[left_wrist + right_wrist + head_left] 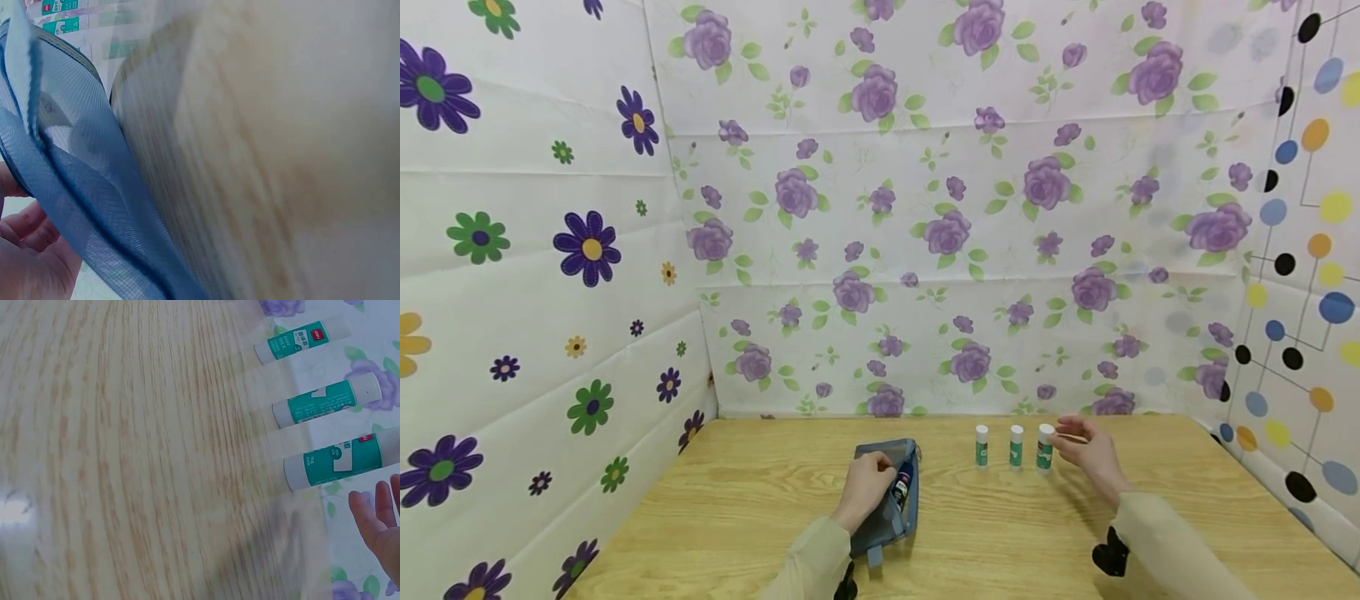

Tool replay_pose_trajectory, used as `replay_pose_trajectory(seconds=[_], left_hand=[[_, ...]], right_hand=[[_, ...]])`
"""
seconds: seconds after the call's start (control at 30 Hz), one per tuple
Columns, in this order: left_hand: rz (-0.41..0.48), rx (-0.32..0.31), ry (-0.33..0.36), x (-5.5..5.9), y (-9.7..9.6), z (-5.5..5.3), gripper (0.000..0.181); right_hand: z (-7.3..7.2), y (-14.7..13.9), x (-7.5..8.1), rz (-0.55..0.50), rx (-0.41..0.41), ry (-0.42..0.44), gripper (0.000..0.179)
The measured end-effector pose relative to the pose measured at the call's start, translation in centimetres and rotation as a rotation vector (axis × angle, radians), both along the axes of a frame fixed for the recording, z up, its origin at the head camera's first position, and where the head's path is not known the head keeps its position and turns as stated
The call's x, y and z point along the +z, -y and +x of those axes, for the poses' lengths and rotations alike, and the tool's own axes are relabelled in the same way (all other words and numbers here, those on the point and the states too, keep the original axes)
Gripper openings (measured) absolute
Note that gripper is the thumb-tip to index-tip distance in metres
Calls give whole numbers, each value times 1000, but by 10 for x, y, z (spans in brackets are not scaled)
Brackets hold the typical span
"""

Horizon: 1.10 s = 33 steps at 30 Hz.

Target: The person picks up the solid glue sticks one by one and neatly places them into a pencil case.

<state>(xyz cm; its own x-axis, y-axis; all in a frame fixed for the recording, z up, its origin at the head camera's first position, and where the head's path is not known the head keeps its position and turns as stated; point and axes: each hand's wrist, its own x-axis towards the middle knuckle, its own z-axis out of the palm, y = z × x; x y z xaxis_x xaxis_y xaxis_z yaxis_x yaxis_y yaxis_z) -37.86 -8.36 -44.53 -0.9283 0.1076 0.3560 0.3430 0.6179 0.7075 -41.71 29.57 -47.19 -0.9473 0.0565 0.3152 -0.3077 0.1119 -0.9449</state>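
My left hand (867, 485) is at the blue mesh zip pouch (880, 533), its fingers curled at the edge of the opening and holding it. In the left wrist view that hand shows beside the blue mesh. A dark blue labelled tube (902, 485) lies in the pouch's opening. Three green glue sticks with white caps stand upright in a row: the left one (982, 447), the middle one (1016, 447) and the right one (1044, 450). My right hand (1092, 454) is beside the right glue stick, fingers loosely extended, fingertips close to its cap.
The glue sticks stand near the far edge of the wooden table (737, 500). A flower-patterned cloth (910, 333) hangs behind the table, with more patterned cloth on the left and right sides.
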Motion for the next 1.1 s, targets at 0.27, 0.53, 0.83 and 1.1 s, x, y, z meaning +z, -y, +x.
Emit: replay_pose_trajectory(seconds=[0.27, 0.53, 0.83, 1.1], left_hand=[[-12, -8, 10, 1, 0, 2, 11], [-3, -16, 19, 1, 0, 0, 11], [-5, -15, 7, 1, 0, 0, 10], [1, -17, 6, 0, -1, 0, 10]], right_hand=[[14, 10, 11, 34, -24, 12, 47], [25, 20, 22, 51, -39, -9, 46], [8, 12, 5, 35, -6, -36, 47], [18, 29, 20, -9, -67, 22, 46]])
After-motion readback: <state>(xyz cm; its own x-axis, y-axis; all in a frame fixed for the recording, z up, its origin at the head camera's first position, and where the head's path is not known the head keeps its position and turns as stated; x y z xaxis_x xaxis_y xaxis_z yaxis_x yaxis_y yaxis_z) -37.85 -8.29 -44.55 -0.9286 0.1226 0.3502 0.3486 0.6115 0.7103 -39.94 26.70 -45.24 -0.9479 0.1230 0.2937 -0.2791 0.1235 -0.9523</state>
